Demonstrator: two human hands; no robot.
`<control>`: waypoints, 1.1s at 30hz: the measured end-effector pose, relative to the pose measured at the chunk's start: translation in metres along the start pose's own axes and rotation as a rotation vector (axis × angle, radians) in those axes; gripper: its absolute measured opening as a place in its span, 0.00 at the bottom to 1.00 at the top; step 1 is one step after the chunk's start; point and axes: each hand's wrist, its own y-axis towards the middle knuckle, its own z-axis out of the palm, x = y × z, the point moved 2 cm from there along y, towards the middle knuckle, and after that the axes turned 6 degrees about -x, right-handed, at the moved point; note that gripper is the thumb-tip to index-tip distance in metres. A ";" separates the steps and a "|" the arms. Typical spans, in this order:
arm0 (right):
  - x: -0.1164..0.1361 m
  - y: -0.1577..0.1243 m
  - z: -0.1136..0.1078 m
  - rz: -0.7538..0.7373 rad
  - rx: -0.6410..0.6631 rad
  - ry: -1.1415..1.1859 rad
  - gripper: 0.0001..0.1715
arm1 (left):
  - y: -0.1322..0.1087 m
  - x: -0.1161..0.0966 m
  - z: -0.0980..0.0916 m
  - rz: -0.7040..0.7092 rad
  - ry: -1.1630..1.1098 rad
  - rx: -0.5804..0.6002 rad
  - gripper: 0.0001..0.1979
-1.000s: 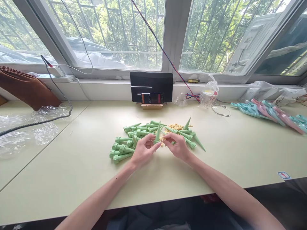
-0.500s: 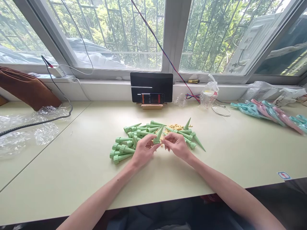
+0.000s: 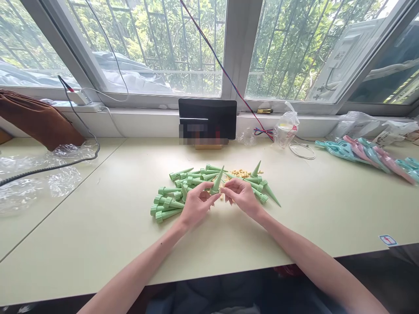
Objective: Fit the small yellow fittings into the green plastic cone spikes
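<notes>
A heap of green plastic cone spikes [image 3: 183, 187] lies on the pale table [image 3: 108, 226], with a small pile of yellowish bits [image 3: 240, 173] behind it. My left hand [image 3: 195, 205] pinches one green spike [image 3: 216, 181] near its wide end, tip pointing up and away. My right hand [image 3: 242, 197] is closed in a pinch right beside that spike's base, holding something small that I cannot make out. Both hands hover just in front of the heap.
A dark tablet [image 3: 207, 118] leans against the window sill behind the heap. A tied plastic bag [image 3: 286, 125] and a wire loop [image 3: 301, 150] sit to the right, with pink and teal plastic pieces [image 3: 366, 152] at far right. Crumpled clear film [image 3: 39, 174], a black cable and brown cloth [image 3: 39, 120] lie left.
The held spike has tilted a little and both hands have shifted slightly, fingers working at its base. Nothing else on the table has moved.
</notes>
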 end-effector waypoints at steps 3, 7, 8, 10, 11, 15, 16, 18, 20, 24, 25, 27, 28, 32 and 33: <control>0.001 0.000 -0.002 -0.030 -0.014 -0.017 0.17 | 0.000 -0.003 0.000 -0.011 0.001 0.000 0.17; 0.001 0.000 -0.003 -0.063 -0.016 -0.053 0.15 | 0.000 -0.004 0.000 -0.014 -0.020 0.007 0.16; 0.000 0.000 -0.004 -0.068 -0.010 -0.059 0.15 | 0.000 -0.004 0.000 -0.014 -0.022 0.010 0.16; 0.000 0.000 -0.004 -0.074 0.002 -0.065 0.14 | 0.000 -0.004 0.001 -0.023 -0.020 0.014 0.16; -0.001 0.000 -0.004 -0.076 0.005 -0.066 0.14 | 0.000 -0.004 0.001 -0.030 -0.019 0.015 0.17; -0.001 -0.001 -0.004 -0.076 0.015 -0.041 0.14 | 0.000 -0.002 0.002 -0.031 -0.021 0.023 0.16; -0.001 -0.001 -0.003 -0.075 0.017 -0.030 0.14 | 0.000 -0.002 0.002 -0.019 -0.023 0.022 0.16; -0.002 -0.001 -0.003 -0.068 0.023 -0.009 0.14 | 0.000 0.000 0.002 0.008 -0.021 0.012 0.15; -0.003 -0.001 -0.003 -0.059 0.029 0.010 0.14 | 0.000 0.002 0.002 0.035 -0.016 0.005 0.15; -0.003 0.000 -0.002 -0.048 0.036 0.041 0.14 | 0.000 0.006 0.003 0.069 -0.012 0.005 0.14; -0.002 0.001 -0.002 -0.045 0.038 0.046 0.14 | 0.000 0.007 0.003 0.071 -0.010 0.002 0.14; 0.000 0.001 -0.002 -0.031 0.043 0.056 0.15 | 0.000 0.007 0.003 0.087 0.004 0.003 0.13; 0.001 0.001 -0.002 -0.019 0.046 0.061 0.15 | 0.000 0.006 0.002 0.099 0.010 0.000 0.13; 0.006 0.000 0.000 0.071 0.059 0.108 0.17 | 0.001 0.003 0.001 0.178 0.041 0.021 0.08; 0.006 0.000 0.000 0.096 0.064 0.125 0.17 | 0.001 0.002 0.001 0.202 0.050 0.030 0.07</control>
